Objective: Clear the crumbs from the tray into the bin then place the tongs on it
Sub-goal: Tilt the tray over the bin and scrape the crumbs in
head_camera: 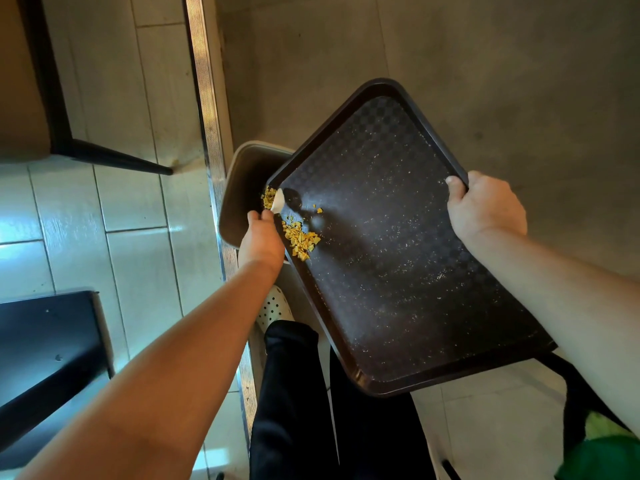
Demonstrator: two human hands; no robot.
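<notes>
The right hand (pixel 485 206) grips the far rim of the dark brown textured plastic tray (pixel 398 237), thumb curled over its edge. The left hand (pixel 262 237), fingers curled, pinches something white beside yellow crumbs (pixel 299 239) at the tray's nine o'clock corner, tilted over the grey bin (pixel 242 174).

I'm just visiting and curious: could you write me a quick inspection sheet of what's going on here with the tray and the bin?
Surface: pale tiled floor; no table seen.
Job's things: dark tray tilted over beige bin; yellow crumbs heaped at its low edge; fine specks across it; tongs not seen.
Clutter: green item at lower right.
Hands: right hand grips the tray's far edge; left hand at the low edge, holding something white; grip unclear.
Cables: nothing seen.
Surroundings: metal floor strip, grey wall, dark furniture, person's perforated shoe.
</notes>
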